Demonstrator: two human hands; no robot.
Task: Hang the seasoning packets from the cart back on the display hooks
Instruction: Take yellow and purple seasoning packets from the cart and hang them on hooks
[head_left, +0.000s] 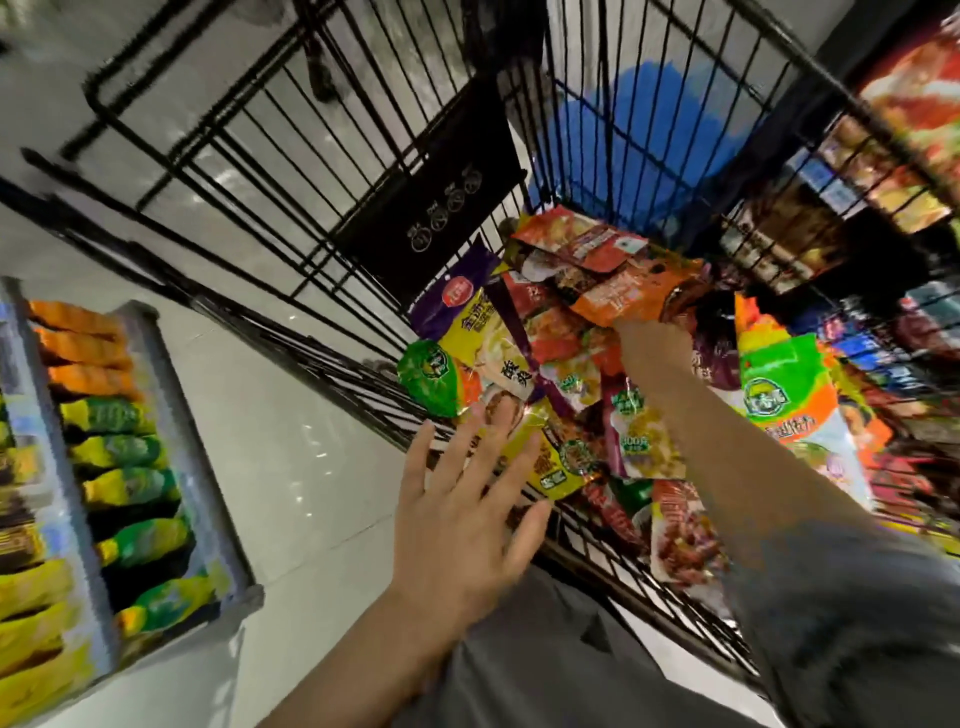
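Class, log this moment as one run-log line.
left hand: open over cart | right hand: grips orange packet | hung: not yet

head view, steeply down, near cart (363, 171)

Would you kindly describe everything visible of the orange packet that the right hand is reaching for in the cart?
The orange packet is a flat, glossy pouch, plastic by its look, with blurred white print and a dark picture at its right end. It lies tilted on top of the packet pile at the far side of the black wire cart, overlapping a red-orange packet behind it. The right hand meets its near edge; the fingers are hidden, so a grip cannot be confirmed.
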